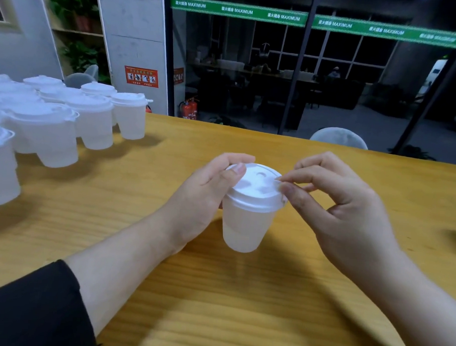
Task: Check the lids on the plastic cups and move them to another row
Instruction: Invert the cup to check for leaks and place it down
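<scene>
Lots of lidded cups (54, 118) wait in a bunch on the wooden table (242, 304), far left. One frosted cup (245, 226) stands in the middle, being checked, not moved yet. The left hand (207, 195) wraps around it. The right hand (351, 204) pinches the lid's (252, 189) little tab.
</scene>
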Demonstrator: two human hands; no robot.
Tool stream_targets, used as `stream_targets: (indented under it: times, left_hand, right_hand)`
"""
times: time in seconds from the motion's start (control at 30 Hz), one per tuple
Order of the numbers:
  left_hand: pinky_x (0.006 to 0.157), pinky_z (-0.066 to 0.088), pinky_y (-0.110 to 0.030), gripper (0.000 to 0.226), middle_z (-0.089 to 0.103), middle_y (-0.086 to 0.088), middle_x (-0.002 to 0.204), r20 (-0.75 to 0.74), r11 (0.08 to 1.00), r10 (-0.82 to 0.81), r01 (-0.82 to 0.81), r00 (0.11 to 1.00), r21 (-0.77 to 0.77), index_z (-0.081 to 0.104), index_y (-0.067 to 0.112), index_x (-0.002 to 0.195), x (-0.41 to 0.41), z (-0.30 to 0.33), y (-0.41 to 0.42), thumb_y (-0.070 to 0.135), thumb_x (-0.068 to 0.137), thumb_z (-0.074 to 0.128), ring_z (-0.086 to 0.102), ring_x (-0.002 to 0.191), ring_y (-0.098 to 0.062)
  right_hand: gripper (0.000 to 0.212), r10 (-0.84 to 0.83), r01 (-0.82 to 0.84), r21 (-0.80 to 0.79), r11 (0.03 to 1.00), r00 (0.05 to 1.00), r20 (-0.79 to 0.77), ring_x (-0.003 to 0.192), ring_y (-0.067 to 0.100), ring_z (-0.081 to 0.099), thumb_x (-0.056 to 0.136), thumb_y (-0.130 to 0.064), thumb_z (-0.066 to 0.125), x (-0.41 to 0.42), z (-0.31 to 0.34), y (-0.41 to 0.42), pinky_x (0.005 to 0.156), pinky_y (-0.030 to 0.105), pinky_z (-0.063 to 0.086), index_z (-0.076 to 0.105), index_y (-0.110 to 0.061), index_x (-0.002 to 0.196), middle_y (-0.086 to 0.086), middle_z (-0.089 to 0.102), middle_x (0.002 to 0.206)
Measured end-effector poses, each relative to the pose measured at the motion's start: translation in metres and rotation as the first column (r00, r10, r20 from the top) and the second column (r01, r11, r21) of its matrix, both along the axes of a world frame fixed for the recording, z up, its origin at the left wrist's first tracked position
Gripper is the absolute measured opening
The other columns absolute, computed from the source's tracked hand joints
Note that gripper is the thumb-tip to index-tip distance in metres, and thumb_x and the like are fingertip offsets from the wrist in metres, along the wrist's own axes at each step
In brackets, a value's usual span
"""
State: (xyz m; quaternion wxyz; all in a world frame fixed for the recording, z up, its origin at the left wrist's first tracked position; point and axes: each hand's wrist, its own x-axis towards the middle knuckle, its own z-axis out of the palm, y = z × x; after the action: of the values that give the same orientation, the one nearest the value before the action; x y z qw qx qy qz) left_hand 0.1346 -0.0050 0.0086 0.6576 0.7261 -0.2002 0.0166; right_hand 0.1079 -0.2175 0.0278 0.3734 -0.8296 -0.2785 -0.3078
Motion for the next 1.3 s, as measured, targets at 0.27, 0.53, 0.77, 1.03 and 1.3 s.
stream_targets:
  times: [0.27,0.53,0.77,1.03,1.3]
  left_hand:
    - [0.103,0.053,-0.04,0.037,0.074,0.009,0.117,0.011,1.0,0.0,0.0,1.0,0.014,0.064,0.038,0.124,0.001,0.0,0.0,0.053,0.096,0.046,0.068,0.111,-0.012]
    - [0.101,0.054,-0.039,0.04,0.074,0.008,0.118,0.025,1.0,-0.005,0.005,1.0,0.012,0.063,0.036,0.127,0.001,-0.001,0.001,0.053,0.096,0.046,0.069,0.111,-0.011]
    - [0.097,0.054,-0.037,0.04,0.074,0.008,0.116,0.024,1.0,-0.006,0.005,1.0,0.007,0.062,0.036,0.128,0.001,-0.001,0.001,0.054,0.096,0.046,0.068,0.11,-0.012]
    - [0.091,0.052,-0.029,0.062,0.073,0.012,0.115,0.028,0.998,0.056,-0.055,0.998,-0.026,0.064,0.035,0.128,0.001,-0.001,0.0,0.077,0.093,0.034,0.067,0.109,-0.005]
    - [0.084,0.06,-0.044,0.065,0.077,-0.007,0.099,-0.274,0.931,0.313,-0.351,0.909,-0.099,0.071,0.023,0.109,0.008,0.002,0.003,0.067,0.103,0.024,0.073,0.093,-0.024]
  right_hand:
    - [0.027,-0.069,0.121,-0.294,0.948,0.981,0.183,0.096,0.019,0.057,0.101,-0.031,0.052,0.0,0.007,-0.009,0.081,0.021,0.042,0.076,-0.02,0.107,-0.008,0.058,0.103]
    - [0.031,-0.115,0.186,-0.378,0.907,0.972,0.204,0.093,0.016,0.052,0.101,-0.041,0.055,-0.008,0.012,-0.007,0.073,0.034,0.045,0.075,-0.019,0.107,-0.008,0.058,0.102]
    - [0.043,-0.187,0.267,-0.42,0.867,0.957,0.223,0.086,0.021,0.051,0.098,-0.057,0.05,-0.015,0.018,0.0,0.062,0.037,0.044,0.075,-0.022,0.097,-0.01,0.059,0.094]
    - [0.083,-0.202,0.175,-0.254,0.951,0.976,-0.086,0.13,0.001,0.046,0.081,-0.081,0.056,-0.013,0.016,0.017,0.103,0.016,0.036,0.048,-0.032,0.147,-0.016,0.049,0.14]
    - [0.084,-0.216,0.077,-0.346,0.935,0.898,-0.384,0.12,-0.012,0.043,0.072,-0.077,0.067,-0.01,0.027,0.046,0.094,0.018,0.038,0.039,-0.051,0.147,-0.035,0.042,0.134]
